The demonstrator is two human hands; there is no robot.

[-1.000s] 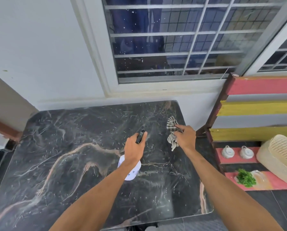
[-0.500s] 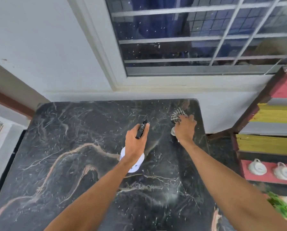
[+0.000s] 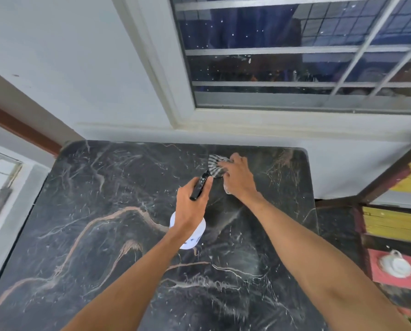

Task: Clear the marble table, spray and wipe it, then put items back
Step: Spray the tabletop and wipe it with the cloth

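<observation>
Spanning most of the view, the black marble table (image 3: 104, 211) shows pale streaks on its near half, which suggests the spray-and-wipe stage is under way. Over the table's middle the left hand (image 3: 190, 211) grips a white spray bottle (image 3: 190, 236), whose long axis runs from the near edge toward the far edge, black nozzle leading. Nearer the table's far edge, right of centre, the right hand (image 3: 239, 179) bunches a striped cloth (image 3: 214, 166) against the marble, just past the nozzle tip. The cloth-bearing right hand sits closer to the far right corner, so the next wiping stroke probably falls to it.
</observation>
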